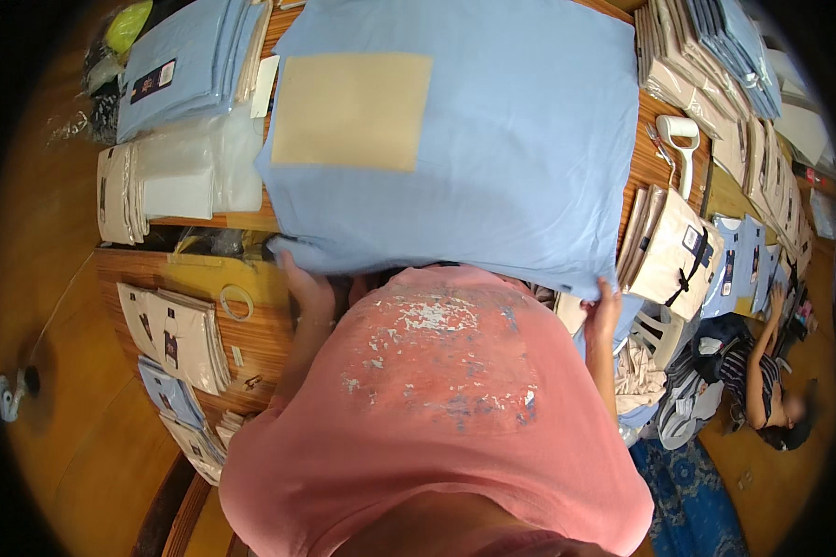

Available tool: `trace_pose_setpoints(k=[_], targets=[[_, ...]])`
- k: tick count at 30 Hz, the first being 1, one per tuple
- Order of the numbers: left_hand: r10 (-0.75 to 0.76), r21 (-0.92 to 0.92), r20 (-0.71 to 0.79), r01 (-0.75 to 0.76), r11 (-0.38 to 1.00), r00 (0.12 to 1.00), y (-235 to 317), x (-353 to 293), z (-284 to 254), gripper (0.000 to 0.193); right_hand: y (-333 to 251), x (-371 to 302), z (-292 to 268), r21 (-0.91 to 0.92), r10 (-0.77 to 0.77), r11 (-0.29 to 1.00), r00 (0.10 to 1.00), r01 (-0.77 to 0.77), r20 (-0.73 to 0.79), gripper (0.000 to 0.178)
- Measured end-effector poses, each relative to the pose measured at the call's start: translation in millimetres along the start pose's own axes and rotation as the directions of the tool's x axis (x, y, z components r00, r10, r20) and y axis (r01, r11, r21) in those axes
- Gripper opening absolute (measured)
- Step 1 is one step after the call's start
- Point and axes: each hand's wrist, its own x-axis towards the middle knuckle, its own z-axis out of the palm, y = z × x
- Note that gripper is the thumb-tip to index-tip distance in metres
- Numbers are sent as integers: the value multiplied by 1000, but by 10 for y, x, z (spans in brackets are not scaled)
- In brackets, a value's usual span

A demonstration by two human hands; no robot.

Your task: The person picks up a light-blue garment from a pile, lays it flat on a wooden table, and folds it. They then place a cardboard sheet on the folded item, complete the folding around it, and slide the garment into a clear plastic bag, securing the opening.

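A large light blue cloth (511, 139) lies spread over the wooden table, with a tan cardboard sheet (353, 110) on its upper left part. My left hand (306, 288) grips the cloth's near left edge. At the near right corner, my right hand (604, 311) pinches the cloth's edge. My pink shirt (437, 399) fills the lower middle and hides my forearms in part.
Stacks of folded blue and beige cloths (181, 65) and clear plastic bags (195, 172) lie at the left. More packed stacks (715, 56) line the right, with a white tape dispenser (683, 139). A tape roll (237, 302) sits on a lower shelf. Another person (771, 381) sits on the floor at right.
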Motion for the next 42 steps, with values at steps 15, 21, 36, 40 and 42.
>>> trace_pose_setpoints(k=[15, 21, 36, 40, 42], targets=[[43, -136, 990, -990, 22, -135, -129, 577, 2039, 27, -1193, 970, 805, 215, -268, 955, 905, 204, 330, 28], [-241, -176, 963, -960, -220, -121, -132, 925, 2530, 15, -1470, 1066, 909, 167, -310, 949, 880, 266, 360, 34], [38, -149, 986, -955, -255, -164, -492, 1180, 2493, 26, -642, 1400, 1500, -872, -791, 6, 536, 490, 296, 63], [17, -162, 984, -939, -304, -176, -614, 1038, 2128, 33, -337, 1256, 1173, -883, -785, -35, 534, 468, 314, 56], [17, -151, 986, -942, -300, -163, -639, 994, 1864, 35, -180, 1115, 1064, -886, -757, -46, 563, 461, 332, 58]])
